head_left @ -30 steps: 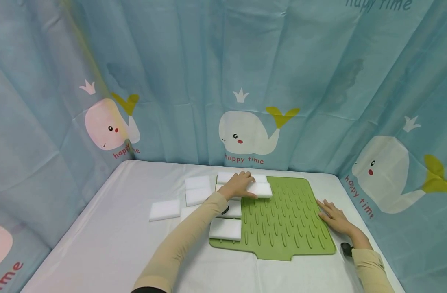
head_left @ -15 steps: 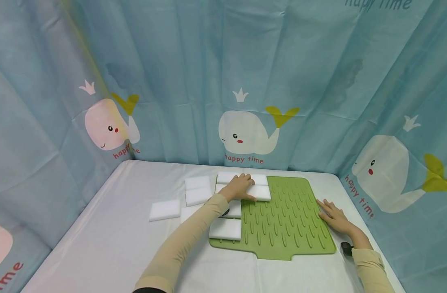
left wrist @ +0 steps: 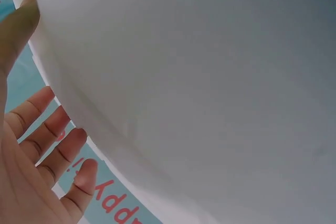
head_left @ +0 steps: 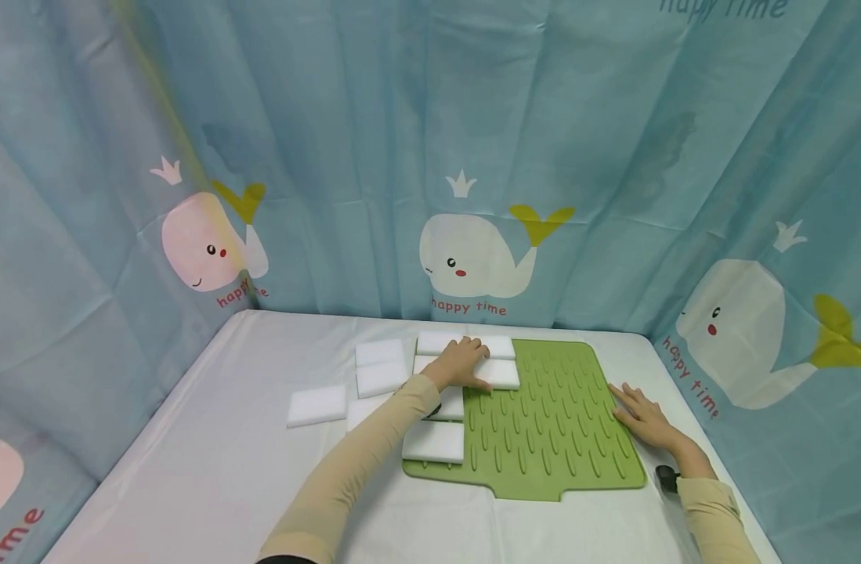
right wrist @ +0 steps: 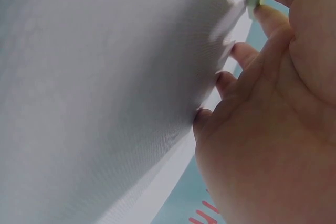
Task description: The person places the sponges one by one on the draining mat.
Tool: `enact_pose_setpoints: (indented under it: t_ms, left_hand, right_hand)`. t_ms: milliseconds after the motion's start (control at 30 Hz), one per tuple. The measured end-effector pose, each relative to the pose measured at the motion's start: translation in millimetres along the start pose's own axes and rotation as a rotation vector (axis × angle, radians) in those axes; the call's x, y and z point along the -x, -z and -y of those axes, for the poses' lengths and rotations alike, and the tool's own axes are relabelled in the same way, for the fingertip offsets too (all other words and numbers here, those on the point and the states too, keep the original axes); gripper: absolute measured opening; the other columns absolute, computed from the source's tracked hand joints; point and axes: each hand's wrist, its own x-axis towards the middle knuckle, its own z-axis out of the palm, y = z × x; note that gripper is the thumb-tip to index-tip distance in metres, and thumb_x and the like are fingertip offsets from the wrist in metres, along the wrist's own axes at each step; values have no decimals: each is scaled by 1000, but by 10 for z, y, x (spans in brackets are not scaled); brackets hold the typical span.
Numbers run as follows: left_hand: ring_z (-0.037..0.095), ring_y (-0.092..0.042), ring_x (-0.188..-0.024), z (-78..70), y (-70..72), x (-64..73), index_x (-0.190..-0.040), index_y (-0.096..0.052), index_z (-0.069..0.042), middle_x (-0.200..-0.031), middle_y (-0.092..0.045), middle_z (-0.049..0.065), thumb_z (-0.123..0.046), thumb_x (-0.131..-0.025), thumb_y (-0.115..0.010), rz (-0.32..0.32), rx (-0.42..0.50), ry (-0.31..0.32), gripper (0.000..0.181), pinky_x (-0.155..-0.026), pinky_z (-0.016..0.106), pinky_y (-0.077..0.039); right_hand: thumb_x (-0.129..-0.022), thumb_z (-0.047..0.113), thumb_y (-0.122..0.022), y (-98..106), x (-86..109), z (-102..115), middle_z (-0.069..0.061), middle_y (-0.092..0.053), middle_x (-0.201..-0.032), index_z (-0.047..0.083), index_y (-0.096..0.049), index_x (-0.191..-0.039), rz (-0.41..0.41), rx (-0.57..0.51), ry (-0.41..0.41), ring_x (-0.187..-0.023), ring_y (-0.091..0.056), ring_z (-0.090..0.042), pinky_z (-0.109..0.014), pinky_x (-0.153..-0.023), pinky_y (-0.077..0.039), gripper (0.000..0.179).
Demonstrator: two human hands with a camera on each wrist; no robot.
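Gripping a white block (head_left: 502, 376) over the far left part of the green mat (head_left: 543, 431), the left hand (head_left: 458, 365) is parted about as wide as the block: thumb along the block's near edge, fingers bent over its far edge. The block is level and just in front of another block (head_left: 499, 345) at the mat's far edge; whether its underside bears on the mat cannot be told. The left wrist view shows thumb and fingers well separated across a pale surface that fills most of the view. The left forearm, in a tan sleeve (head_left: 352, 462), runs diagonally from the mat's near left and crosses its left edge. The right hand (head_left: 645, 419) holds nothing within its palm; its fingers are extended and spread, thumb and forefinger touching the mat's right edge, the others on the white tablecloth (head_left: 190, 454) beside it. The right forearm slants in from the mat's near right corner, a black wristband (head_left: 667, 479) at the wrist. Four blocks (head_left: 433, 442) line the mat's left edge, partly covered by the left arm; further loose blocks (head_left: 317, 406) lie left of the mat.
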Motion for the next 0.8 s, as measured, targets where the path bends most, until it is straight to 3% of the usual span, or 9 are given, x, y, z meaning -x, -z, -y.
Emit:
enact_pose_setpoints:
  t_ms: [200,467,800]
  left_hand:
    - [25,-43,-122,-9,-1,7,-127,-50,-20,-127,-49,2,-67,-72,-63,7,-8,6,74,-97,43,-40]
    - [23,-45,-115,-2,12,26,-128,-49,-21,-126,-49,2,-67,-71,-64,1,8,-7,75,-94,42,-40]
    - [19,-45,-108,51,183,90,-129,-50,-23,-121,-49,0,-66,-73,-63,-46,43,9,72,-89,38,-42]
  right_hand:
    - [-96,29,-48,-11,3,9,-36,-11,-146,1,-26,-145,-7,2,3,-130,0,-59,-73,-98,6,60]
    - [-96,29,-48,-28,-3,-1,-37,-11,-145,1,-27,-144,-7,7,-7,-130,0,-59,-73,-98,5,60]
    - [-96,28,-49,8,12,52,-37,-12,-145,-1,-28,-143,-13,10,0,-130,-2,-59,-73,-98,4,59]
